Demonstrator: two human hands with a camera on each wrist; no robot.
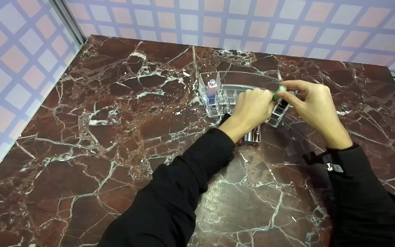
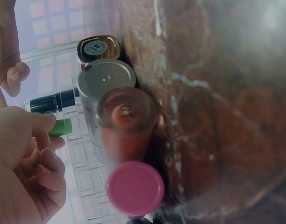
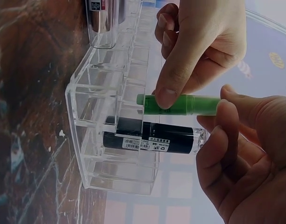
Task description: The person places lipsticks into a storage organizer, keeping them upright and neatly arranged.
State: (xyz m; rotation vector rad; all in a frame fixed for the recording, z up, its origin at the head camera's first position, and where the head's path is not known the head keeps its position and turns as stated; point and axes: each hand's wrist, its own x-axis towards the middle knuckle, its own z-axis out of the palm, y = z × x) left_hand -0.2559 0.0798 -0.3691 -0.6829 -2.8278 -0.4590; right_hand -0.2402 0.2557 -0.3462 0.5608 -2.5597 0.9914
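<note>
Both hands pinch a slim green cosmetic tube (image 3: 187,105) above the right end of a clear compartmented organizer (image 1: 249,74). My left hand (image 1: 254,106) grips its lower part between thumb and fingers. At its other end, the fingertips of my right hand (image 1: 315,103) hold the lighter green part. Right below the green tube, a black labelled tube (image 3: 157,137) stands in an organizer compartment, apart from the fingers. Whether the green tube's lower end touches a compartment cannot be told.
Several tubes stand in front of the organizer, among them a pink-topped one (image 2: 136,187), a reddish one (image 2: 126,123) and a silver-capped one (image 2: 105,79). A pink and blue tube (image 1: 212,89) stands at the organizer's left end. Tiled-pattern panels (image 1: 238,27) border the marble-patterned table (image 1: 115,144).
</note>
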